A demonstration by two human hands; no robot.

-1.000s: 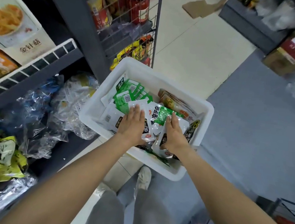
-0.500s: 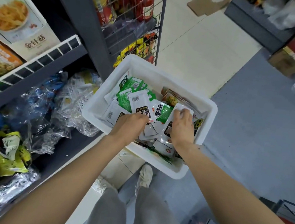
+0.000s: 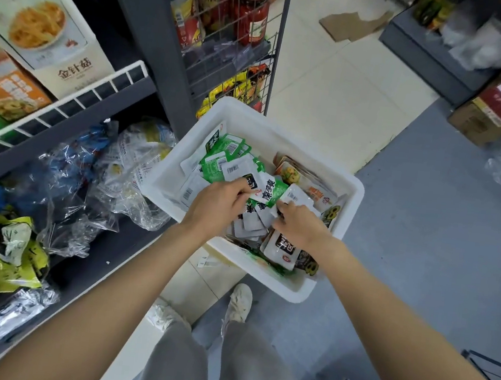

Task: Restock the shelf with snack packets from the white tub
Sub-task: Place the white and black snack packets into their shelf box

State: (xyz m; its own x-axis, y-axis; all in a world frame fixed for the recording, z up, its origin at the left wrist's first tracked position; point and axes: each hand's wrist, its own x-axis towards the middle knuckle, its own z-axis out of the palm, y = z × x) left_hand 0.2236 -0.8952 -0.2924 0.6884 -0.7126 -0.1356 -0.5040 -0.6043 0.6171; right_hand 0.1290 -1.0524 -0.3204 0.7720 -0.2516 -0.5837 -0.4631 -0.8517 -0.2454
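Observation:
The white tub (image 3: 342,181) rests against the lower shelf, full of green-and-white snack packets (image 3: 225,163) and some orange ones (image 3: 296,173). Both hands are inside it. My left hand (image 3: 216,203) has its fingers curled round a bunch of the white and green packets (image 3: 269,192) and lifts them off the pile. My right hand (image 3: 296,224) grips the same bunch from the right side. More white packets (image 3: 283,246) lie under my wrists at the tub's near end.
The dark lower shelf (image 3: 105,251) to the left holds clear plastic bags and yellow-green packs (image 3: 2,249). A wire rack (image 3: 229,31) with jars and tins stands behind the tub. Boxed goods (image 3: 40,19) sit on the upper shelf. My shoes are below the tub.
My hands went from lying flat on the packets to curling round a bunch and drawing it up and together. The view has shifted slightly.

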